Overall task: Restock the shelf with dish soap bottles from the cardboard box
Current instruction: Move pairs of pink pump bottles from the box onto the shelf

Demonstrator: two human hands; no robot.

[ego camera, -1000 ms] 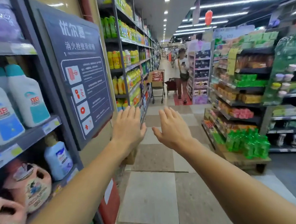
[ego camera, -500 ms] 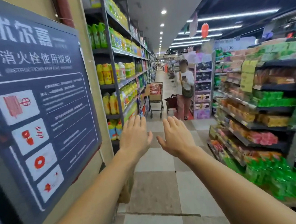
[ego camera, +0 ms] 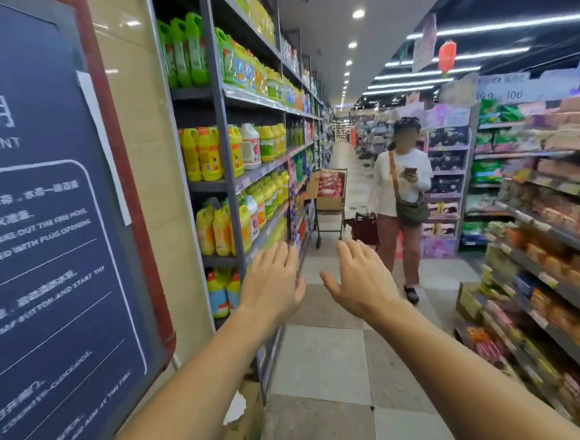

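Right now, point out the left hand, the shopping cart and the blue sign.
left hand (ego camera: 272, 283), head view, back of the hand.
shopping cart (ego camera: 329, 213), head view, wire basket front.
blue sign (ego camera: 42, 237), head view, printed face.

checkered floor (ego camera: 329, 361), ceiling striplights (ego camera: 495, 27)

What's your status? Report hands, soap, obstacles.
Left hand and right hand open, empty. Dish soap shelf at left. Cart with box ahead; shopper in aisle.
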